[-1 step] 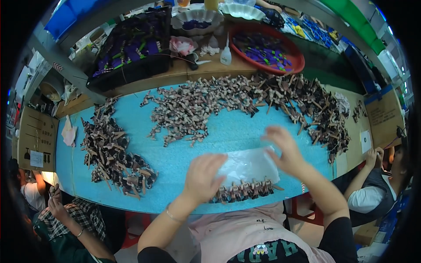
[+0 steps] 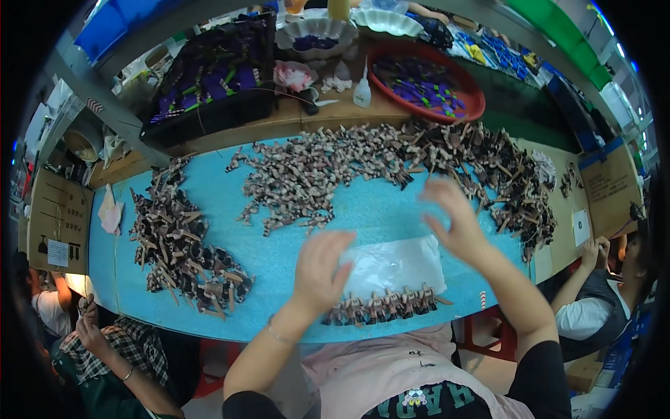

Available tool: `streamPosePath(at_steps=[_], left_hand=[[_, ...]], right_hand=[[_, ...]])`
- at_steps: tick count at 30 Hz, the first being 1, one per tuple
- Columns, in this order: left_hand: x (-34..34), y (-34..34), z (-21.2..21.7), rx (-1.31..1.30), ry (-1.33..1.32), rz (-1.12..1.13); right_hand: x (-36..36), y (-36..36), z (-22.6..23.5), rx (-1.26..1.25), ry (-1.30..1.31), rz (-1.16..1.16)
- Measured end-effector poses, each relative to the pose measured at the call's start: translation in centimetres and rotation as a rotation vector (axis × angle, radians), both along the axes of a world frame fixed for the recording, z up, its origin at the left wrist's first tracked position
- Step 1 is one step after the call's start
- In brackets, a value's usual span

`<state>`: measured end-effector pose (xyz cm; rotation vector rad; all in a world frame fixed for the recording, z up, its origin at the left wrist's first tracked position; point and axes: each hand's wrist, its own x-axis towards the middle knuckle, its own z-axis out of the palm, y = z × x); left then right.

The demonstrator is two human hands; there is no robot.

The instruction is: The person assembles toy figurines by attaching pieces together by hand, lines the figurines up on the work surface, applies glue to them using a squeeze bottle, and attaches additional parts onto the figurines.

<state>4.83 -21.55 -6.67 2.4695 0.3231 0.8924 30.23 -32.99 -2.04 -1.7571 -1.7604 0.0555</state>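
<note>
My left hand (image 2: 322, 271) hovers at the left edge of a clear plastic sheet or bag (image 2: 398, 264), its thumb apart from the fingers and nothing in it. Above and beyond the sheet's right corner, my right hand (image 2: 452, 218) is raised with fingers spread, somewhat blurred, also holding nothing. The sheet lies flat on the blue tabletop (image 2: 279, 269). Along its near edge stands a row of several small brown and dark figurines (image 2: 387, 306), side by side. A large heap of pale grey-brown figurine parts (image 2: 293, 178) lies beyond my hands.
Darker figurines pile up at the left (image 2: 171, 237) and at the right (image 2: 520, 202). Behind the table are a black crate (image 2: 209, 105) of purple pieces, a red basin (image 2: 474, 105) and a white squeeze bottle (image 2: 361, 94). Other people sit at both sides.
Both hands have moved slightly away from me. My right hand has come off the sheet's right corner, and more of the sheet shows.
</note>
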Motion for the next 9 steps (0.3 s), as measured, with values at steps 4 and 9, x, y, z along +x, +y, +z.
streamPosePath(at_steps=[4, 9], left_hand=[[2.2, 4.4, -2.2, -0.028, -0.316, 0.297], [1.6, 5.8, -3.6, -0.105, -0.370, 0.475]], right_hand=[[4.7, 12.6, 0.1, 0.058, 0.324, -0.219], [7.0, 24.0, -1.9, -0.008, 0.251, -0.421]])
